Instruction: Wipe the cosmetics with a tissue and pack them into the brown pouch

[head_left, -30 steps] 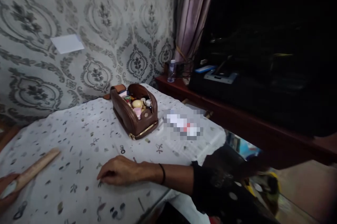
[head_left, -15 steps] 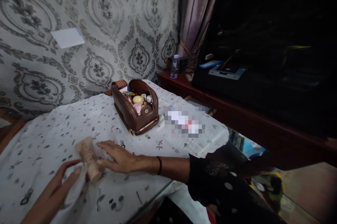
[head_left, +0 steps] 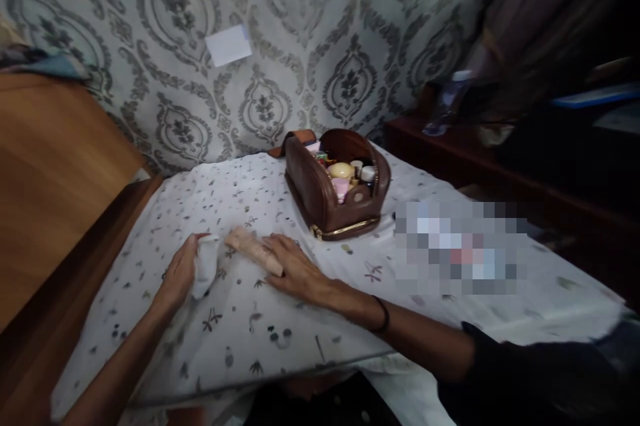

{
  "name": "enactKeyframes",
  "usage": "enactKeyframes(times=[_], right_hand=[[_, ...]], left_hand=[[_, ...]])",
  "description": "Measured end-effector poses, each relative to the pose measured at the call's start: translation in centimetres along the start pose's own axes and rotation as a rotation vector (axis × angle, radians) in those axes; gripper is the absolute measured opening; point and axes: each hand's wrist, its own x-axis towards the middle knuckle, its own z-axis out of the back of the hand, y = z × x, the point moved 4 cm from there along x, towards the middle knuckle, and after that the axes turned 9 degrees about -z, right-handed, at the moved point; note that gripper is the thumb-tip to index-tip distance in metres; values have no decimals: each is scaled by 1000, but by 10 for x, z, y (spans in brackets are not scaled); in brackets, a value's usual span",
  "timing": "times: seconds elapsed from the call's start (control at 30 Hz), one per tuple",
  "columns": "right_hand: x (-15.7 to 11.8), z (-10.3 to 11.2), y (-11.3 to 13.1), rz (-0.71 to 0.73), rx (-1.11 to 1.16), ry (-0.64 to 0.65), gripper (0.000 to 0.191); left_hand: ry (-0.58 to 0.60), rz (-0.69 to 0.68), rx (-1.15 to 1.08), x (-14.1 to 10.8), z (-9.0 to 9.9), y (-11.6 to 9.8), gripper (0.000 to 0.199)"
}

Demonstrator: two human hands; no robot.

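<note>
A beige squeeze tube (head_left: 250,249), somewhat blurred, points to the upper left with its cap end at my right hand (head_left: 297,273). The fingers lie along one side of that end and the thumb along the other, closed on it. My left hand (head_left: 181,273) pinches a crumpled white tissue or cloth (head_left: 206,266) that hangs from the fingertips, a short way left of the tube. Behind the right hand stands an open brown leather cosmetic bag (head_left: 333,203). Inside it are several small items, among them a yellow rounded one (head_left: 341,171) and a pink one (head_left: 341,189).
Under both hands spreads a white patterned cloth (head_left: 240,339) over the table. A pixelated item (head_left: 455,246) lies to the right of the bag. Wooden furniture (head_left: 65,179) borders the left side. A clear bottle (head_left: 447,103) stands on the dark red shelf (head_left: 415,136) at the back right.
The view has swung left, so the bag appears farther right. The tube has turned flatter, and the left hand with the white tissue has come away from it.
</note>
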Motion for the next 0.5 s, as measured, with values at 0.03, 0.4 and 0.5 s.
enactKeyframes(times=[0.03, 0.4, 0.5], right_hand=[[0, 3, 0, -16, -42, -14, 69], [1, 37, -13, -118, -157, -78, 48], [-3, 37, -19, -71, -84, -73, 51]], left_hand=[[-16, -20, -3, 0, 1, 4, 64], [242, -776, 400, -55, -31, 21, 56], [269, -803, 413, -53, -20, 18, 61]])
